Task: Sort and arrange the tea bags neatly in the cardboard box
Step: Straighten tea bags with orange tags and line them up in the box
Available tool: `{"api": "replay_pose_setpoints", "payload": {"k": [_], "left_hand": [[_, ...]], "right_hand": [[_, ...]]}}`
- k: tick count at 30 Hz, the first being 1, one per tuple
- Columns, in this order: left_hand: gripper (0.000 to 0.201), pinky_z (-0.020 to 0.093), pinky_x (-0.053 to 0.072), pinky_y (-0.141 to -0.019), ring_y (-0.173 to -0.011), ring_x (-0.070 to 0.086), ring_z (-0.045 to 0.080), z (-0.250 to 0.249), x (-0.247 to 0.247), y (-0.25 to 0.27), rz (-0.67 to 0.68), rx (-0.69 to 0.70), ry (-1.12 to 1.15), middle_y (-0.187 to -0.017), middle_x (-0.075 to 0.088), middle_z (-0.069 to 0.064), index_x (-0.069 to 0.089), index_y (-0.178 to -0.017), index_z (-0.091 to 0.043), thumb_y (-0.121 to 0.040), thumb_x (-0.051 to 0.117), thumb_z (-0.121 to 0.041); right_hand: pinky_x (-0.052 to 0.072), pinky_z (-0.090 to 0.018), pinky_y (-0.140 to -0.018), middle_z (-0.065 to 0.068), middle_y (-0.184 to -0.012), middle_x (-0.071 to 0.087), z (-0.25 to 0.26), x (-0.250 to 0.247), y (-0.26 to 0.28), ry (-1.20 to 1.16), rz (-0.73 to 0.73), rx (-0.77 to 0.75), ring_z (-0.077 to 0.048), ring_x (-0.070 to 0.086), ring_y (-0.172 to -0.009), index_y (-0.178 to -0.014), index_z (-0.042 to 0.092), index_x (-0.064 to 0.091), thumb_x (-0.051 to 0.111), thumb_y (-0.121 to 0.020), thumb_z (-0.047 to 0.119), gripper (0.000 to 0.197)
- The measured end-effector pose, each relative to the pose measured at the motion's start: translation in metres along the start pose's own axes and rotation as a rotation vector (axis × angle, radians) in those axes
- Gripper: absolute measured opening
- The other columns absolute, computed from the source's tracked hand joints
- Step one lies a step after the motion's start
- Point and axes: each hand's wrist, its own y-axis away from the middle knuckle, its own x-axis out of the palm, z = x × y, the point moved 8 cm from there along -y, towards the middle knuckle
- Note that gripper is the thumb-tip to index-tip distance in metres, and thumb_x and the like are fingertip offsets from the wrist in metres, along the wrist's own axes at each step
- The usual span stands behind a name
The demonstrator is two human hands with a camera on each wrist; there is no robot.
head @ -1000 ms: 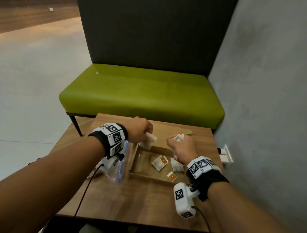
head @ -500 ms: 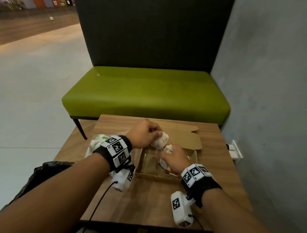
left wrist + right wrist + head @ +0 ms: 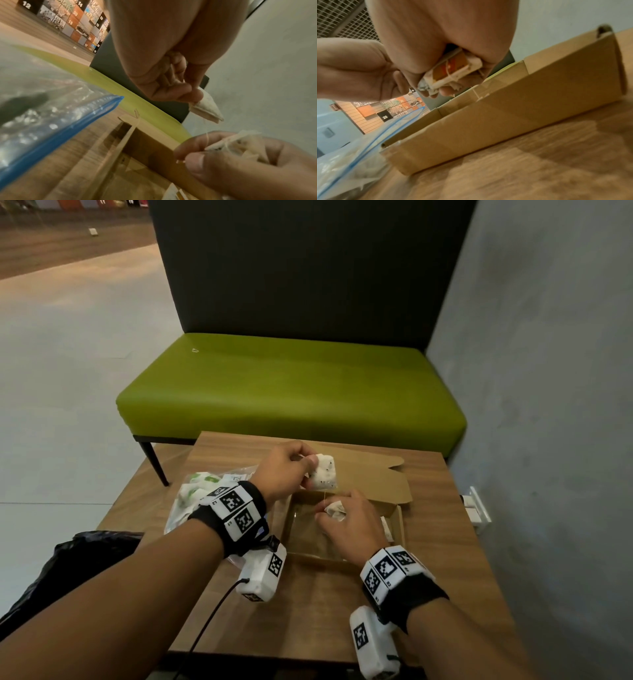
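- The left hand (image 3: 284,470) pinched one white tea bag (image 3: 323,472) by its near edge. It held the bag up over the far left corner of the cardboard box (image 3: 399,522).
- The right hand (image 3: 349,525) was curled tight around a small bunch of tea bags (image 3: 335,510). It hung low over the middle of the open box.
- A thin string (image 3: 323,497) ran down from the lifted bag to the bunch in the right hand. The two lots looked tied together by it.
- The box sat on the wooden table (image 3: 325,611), right under both hands. So the bags only needed to go straight down. The right hand was the lower one and nearer the box floor.
- The lifted bag hung with its long side going up and down. I think it needs to be laid flat to fit in neatly.
- One more tea bag (image 3: 386,527) lay inside the box by the right wall.
- A clear plastic bag (image 3: 191,501) with more packets lay just left of the box.
- The head view showed the string and where the hands were over the box.
- The right wrist view showed something the head view hid: an orange paper tag (image 3: 452,67) with string wrapped around it, squeezed in the right hand (image 3: 412,54).
- The left wrist view showed the left fingertips (image 3: 187,94) pressed on just the bag's corner (image 3: 205,108), and the blue zip edge (image 3: 68,128) of the plastic bag.
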Motion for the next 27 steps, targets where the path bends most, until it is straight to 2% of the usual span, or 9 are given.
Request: {"api": "replay_pose_setpoints", "payload": {"k": [3,6,8,11,15,18,21,24,27], "left_hand": [[0.019,0.014,0.034,-0.039,-0.050,0.048,0.010,0.003,0.008,0.004,0.097,-0.075,0.062,-0.074,0.058,0.002,0.056,-0.081,-0.016,-0.099,0.054,-0.011],[0.024,0.015,0.033,-0.040,-0.044,0.043,0.006,0.002,0.007,0.005,0.099,-0.064,0.023,-0.066,0.051,0.000,0.051,-0.077,-0.018,-0.100,0.051,-0.013],[0.022,0.015,0.034,-0.041,-0.045,0.045,0.006,0.002,0.002,0.005,0.063,-0.036,-0.006,-0.071,0.053,0.005,0.049,-0.079,-0.018,-0.102,0.050,-0.015],[0.020,0.017,0.039,-0.042,-0.049,0.052,0.008,0.004,-0.006,0.002,-0.005,-0.018,-0.024,-0.079,0.058,0.008,0.050,-0.083,-0.017,-0.102,0.048,-0.016],[0.015,0.032,0.049,-0.056,-0.063,0.060,0.022,0.007,-0.013,-0.001,-0.072,0.071,-0.225,-0.078,0.063,0.011,0.055,-0.089,-0.007,-0.100,0.050,-0.016],[0.012,0.041,0.054,-0.067,-0.074,0.065,0.028,0.006,-0.015,-0.001,-0.100,0.142,-0.367,-0.082,0.068,0.010,0.057,-0.089,-0.014,-0.099,0.053,-0.019],[0.011,0.036,0.053,-0.069,-0.077,0.062,0.022,0.005,-0.012,0.000,-0.093,0.217,-0.496,-0.082,0.065,0.002,0.057,-0.087,-0.023,-0.097,0.054,-0.022],[0.011,0.032,0.050,-0.069,-0.078,0.061,0.019,0.006,-0.008,0.002,-0.052,0.242,-0.538,-0.082,0.065,-0.001,0.057,-0.086,-0.026,-0.096,0.056,-0.022],[0.012,0.031,0.048,-0.068,-0.077,0.060,0.018,0.004,-0.005,0.004,-0.014,0.264,-0.563,-0.081,0.065,-0.001,0.057,-0.085,-0.026,-0.096,0.056,-0.021]], "right_hand": [[0.052,-0.034,-0.086,0.010,-0.115,0.059,0.000,0.002,-0.002,0.014,-0.012,-0.014,-0.013,0.060,-0.101,-0.090,0.030,0.076,0.071,-0.084,0.033,0.008],[0.052,-0.032,-0.088,0.014,-0.115,0.063,0.001,0.003,-0.002,0.011,-0.035,-0.029,-0.010,0.061,-0.102,-0.091,0.027,0.077,0.071,-0.083,0.031,0.011],[0.055,-0.033,-0.083,0.011,-0.099,0.070,0.001,0.003,-0.002,-0.019,-0.031,-0.025,-0.011,0.065,-0.093,-0.082,0.029,0.074,0.072,-0.082,0.031,0.003],[0.057,-0.033,-0.075,0.011,-0.078,0.072,0.005,0.006,0.001,-0.058,0.005,-0.034,-0.008,0.066,-0.078,-0.067,0.035,0.068,0.073,-0.082,0.027,0.017],[0.058,-0.032,-0.069,0.013,-0.073,0.071,0.004,0.007,0.002,-0.104,0.032,-0.025,-0.005,0.066,-0.073,-0.074,0.032,0.074,0.074,-0.081,0.025,0.011],[0.057,-0.029,-0.065,0.015,-0.079,0.070,0.005,0.006,0.003,-0.131,0.073,-0.025,-0.006,0.066,-0.074,-0.085,0.035,0.074,0.075,-0.084,0.027,0.009],[0.050,-0.024,-0.060,0.012,-0.077,0.069,0.010,0.001,0.000,-0.154,0.054,-0.030,-0.006,0.063,-0.069,-0.083,0.034,0.072,0.073,-0.086,0.020,0.014],[0.055,-0.030,-0.058,0.008,-0.068,0.069,0.009,-0.007,-0.006,-0.233,-0.035,0.004,-0.010,0.063,-0.062,-0.073,0.029,0.071,0.075,-0.082,0.015,0.017],[0.056,-0.033,-0.061,0.007,-0.066,0.069,0.001,-0.014,-0.010,-0.289,-0.102,0.073,-0.015,0.065,-0.061,-0.074,0.026,0.071,0.076,-0.080,0.016,0.012]]}}
